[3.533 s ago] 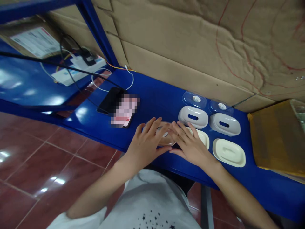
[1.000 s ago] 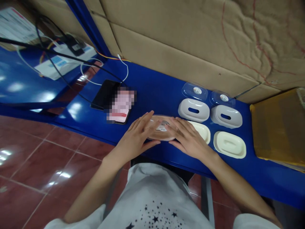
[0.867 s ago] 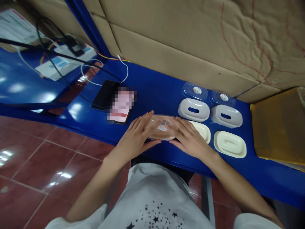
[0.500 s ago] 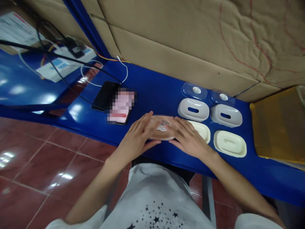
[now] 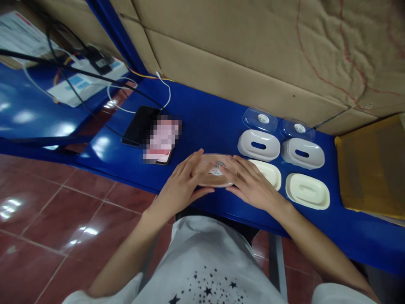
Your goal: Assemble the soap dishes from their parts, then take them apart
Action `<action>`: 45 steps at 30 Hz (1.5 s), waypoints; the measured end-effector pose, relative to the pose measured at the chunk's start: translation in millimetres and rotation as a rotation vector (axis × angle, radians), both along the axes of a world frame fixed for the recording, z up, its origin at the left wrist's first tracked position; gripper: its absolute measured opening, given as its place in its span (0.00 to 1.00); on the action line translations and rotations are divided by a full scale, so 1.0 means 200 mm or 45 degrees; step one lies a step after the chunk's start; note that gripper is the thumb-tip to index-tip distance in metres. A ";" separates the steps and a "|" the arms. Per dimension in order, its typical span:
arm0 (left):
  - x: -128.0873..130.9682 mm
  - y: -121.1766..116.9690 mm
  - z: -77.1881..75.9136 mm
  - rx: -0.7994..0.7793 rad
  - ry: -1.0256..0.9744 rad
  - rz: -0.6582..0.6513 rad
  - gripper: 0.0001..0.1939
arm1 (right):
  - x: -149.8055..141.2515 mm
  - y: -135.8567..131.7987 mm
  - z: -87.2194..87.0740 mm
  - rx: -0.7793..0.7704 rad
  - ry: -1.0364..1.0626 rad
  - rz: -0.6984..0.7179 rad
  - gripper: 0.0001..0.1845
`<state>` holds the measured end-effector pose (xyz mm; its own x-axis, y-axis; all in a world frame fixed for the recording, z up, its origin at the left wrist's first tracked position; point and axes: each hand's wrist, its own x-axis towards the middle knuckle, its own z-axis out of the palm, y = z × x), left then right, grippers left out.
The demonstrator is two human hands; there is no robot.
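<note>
Between my hands is a pinkish-brown oval plastic box (image 5: 205, 180) with a clear cover and a round white label on top. My left hand (image 5: 180, 179) grips its left end, thumb along the near edge. From the other side my right hand (image 5: 253, 181) holds the right end, its fingers over the top and the thumb at the near edge. Just beyond the right hand lies a cream oval tray (image 5: 272, 175), partly hidden by it. Another cream tray (image 5: 307, 191) sits farther right. Behind them stand two white oval pieces (image 5: 258, 145) with slots, and two clear lids (image 5: 260, 120) with labels.
On the blue table (image 5: 202, 114), a phone (image 5: 163, 139), partly pixelated, rests by a black flat item (image 5: 141, 124) on the left. Cables run to a white box (image 5: 85, 82) at the upper left. A yellow-brown taped box (image 5: 373, 164) stands right; cardboard (image 5: 237, 50) walls the back.
Both hands keep their hold on the brown box, with hardly any movement. The view has shifted slightly, so the pieces on the right appear a little farther right.
</note>
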<state>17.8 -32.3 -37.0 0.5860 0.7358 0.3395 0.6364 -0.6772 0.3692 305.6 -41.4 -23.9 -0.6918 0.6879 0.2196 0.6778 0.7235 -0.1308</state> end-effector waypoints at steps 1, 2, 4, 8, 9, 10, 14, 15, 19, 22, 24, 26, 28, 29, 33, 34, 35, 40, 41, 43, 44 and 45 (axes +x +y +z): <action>0.00 0.00 0.00 -0.008 0.000 0.004 0.39 | 0.00 0.00 0.00 -0.011 0.006 0.001 0.47; 0.00 0.00 0.00 -0.017 0.003 0.009 0.39 | 0.00 0.00 0.00 -0.019 0.012 0.001 0.47; 0.00 0.00 0.00 -0.025 0.007 0.013 0.39 | -0.01 0.01 0.01 -0.024 0.024 0.000 0.46; 0.02 0.00 0.02 -0.008 0.018 0.030 0.38 | -0.02 0.02 0.01 -0.029 0.039 -0.013 0.48; 0.02 0.00 0.03 0.004 0.030 0.042 0.37 | -0.01 0.02 0.01 -0.032 0.039 -0.017 0.48; 0.03 0.00 0.04 0.020 0.049 0.057 0.35 | -0.01 0.02 0.01 -0.031 0.037 -0.020 0.49; 0.08 0.07 0.12 0.140 0.149 0.134 0.30 | 0.04 0.05 0.05 0.028 0.051 -0.041 0.49; 0.09 0.10 0.14 0.163 0.171 0.141 0.29 | 0.06 0.06 0.08 0.058 0.061 -0.059 0.48; 0.12 0.30 0.23 0.152 0.304 0.143 0.23 | 0.19 0.09 0.17 0.173 0.107 -0.193 0.42; 0.20 0.43 0.29 0.191 0.378 0.213 0.23 | 0.31 0.12 0.21 0.176 0.084 -0.310 0.35; 0.29 0.45 0.31 0.266 0.362 0.193 0.23 | 0.38 0.14 0.21 0.117 0.045 -0.379 0.33; 0.40 0.42 0.31 0.319 0.298 0.031 0.22 | 0.45 0.16 0.19 0.046 0.030 -0.420 0.33; 0.50 0.37 0.29 0.333 0.273 -0.213 0.22 | 0.51 0.18 0.16 -0.019 0.029 -0.442 0.34; 0.54 0.35 0.27 0.334 0.288 -0.329 0.23 | 0.53 0.19 0.15 -0.053 0.031 -0.451 0.35; 0.61 0.33 0.19 0.292 0.315 -0.485 0.39 | 0.57 0.23 0.09 -0.171 0.071 -0.461 0.41; 0.61 0.33 0.17 0.278 0.296 -0.475 0.45 | 0.57 0.24 0.08 -0.184 0.085 -0.453 0.41; 0.61 0.34 0.16 0.269 0.273 -0.471 0.49 | 0.57 0.24 0.07 -0.192 0.100 -0.445 0.40; 0.61 0.29 0.12 0.266 0.173 -0.577 0.50 | 0.59 0.23 0.09 -0.202 0.209 -0.460 0.38; 0.61 0.27 0.11 0.267 0.157 -0.586 0.47 | 0.59 0.22 0.11 -0.192 0.234 -0.469 0.39; 0.63 0.24 0.08 0.264 0.130 -0.565 0.43 | 0.60 0.19 0.15 -0.162 0.281 -0.482 0.39; 0.63 0.23 0.07 0.262 0.119 -0.541 0.41 | 0.61 0.18 0.17 -0.150 0.298 -0.490 0.39; 0.64 0.22 0.06 0.257 0.107 -0.513 0.39 | 0.61 0.16 0.20 -0.149 0.303 -0.498 0.39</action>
<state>144.9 12.2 -24.8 0.8436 0.3675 0.3914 0.3296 -0.9300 0.1628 427.0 -8.6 15.2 -0.3156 0.9164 0.2463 0.8378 0.3910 -0.3812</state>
